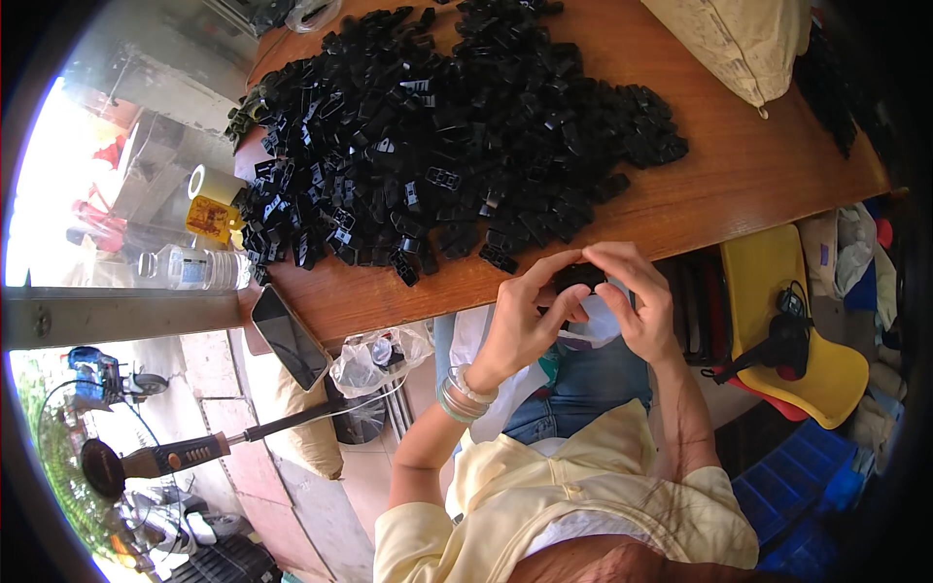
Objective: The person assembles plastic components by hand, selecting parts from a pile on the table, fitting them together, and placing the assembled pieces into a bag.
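My left hand (pixel 525 321), with bracelets at the wrist, and my right hand (pixel 643 306) meet just off the table's near edge, over my lap. Their fingers and thumbs curl around a small black plastic part (pixel 575 276); the fingers hide most of its shape. Beyond the hands, a large heap of similar black plastic parts (pixel 457 136) covers much of the wooden table (pixel 719 209). A few loose pieces lie at the heap's near edge, closest to my left hand. Below my hands, a whitish plastic bag or container (pixel 598 325) shows over my jeans.
A phone (pixel 290 335) lies at the table's left corner, near a clear bottle (pixel 199 268) and tape rolls (pixel 216 185). A tan sack (pixel 734 44) rests at the far right. To my right stands a yellow chair (pixel 777 291) with a black item on it.
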`<state>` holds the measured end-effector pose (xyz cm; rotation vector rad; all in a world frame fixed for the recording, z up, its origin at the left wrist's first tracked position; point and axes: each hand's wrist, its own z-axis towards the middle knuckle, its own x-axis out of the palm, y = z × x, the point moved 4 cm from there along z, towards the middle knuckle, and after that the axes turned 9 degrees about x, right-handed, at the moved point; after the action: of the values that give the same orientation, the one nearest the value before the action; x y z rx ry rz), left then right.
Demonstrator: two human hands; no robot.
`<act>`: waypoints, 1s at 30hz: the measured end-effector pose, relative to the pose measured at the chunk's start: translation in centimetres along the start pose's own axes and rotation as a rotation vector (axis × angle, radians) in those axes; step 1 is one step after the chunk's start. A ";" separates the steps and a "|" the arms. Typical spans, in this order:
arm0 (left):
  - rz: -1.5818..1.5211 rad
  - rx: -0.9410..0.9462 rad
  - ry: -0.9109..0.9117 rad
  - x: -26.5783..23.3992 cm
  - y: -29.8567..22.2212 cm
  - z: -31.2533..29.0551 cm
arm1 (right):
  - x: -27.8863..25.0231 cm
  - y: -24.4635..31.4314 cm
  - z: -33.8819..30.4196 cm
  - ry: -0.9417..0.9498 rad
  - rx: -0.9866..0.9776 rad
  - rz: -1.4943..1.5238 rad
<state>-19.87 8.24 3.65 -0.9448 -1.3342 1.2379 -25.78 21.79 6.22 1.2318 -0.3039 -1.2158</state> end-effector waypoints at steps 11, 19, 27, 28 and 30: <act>0.517 0.485 -0.086 1.7 -0.1 -0.8 | 1.6 -0.5 -2.1 -0.176 0.215 0.022; 0.831 0.521 -0.285 -5.5 -3.4 5.3 | -0.4 -2.5 -2.6 0.222 0.324 -0.079; 1.414 0.628 -0.254 -11.0 -2.9 12.5 | -1.4 -2.1 -0.2 -0.004 0.233 -0.115; 1.451 0.612 -0.232 -11.0 -2.7 12.9 | -1.7 -2.7 0.4 -0.075 0.294 -0.192; 1.479 0.676 -0.238 -11.1 -3.0 13.4 | -1.7 -4.0 1.7 -0.225 0.226 -0.311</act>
<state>-31.05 -5.28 5.69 -1.2728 -0.0558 2.7116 -29.90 22.85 4.29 1.3729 -0.4354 -1.6289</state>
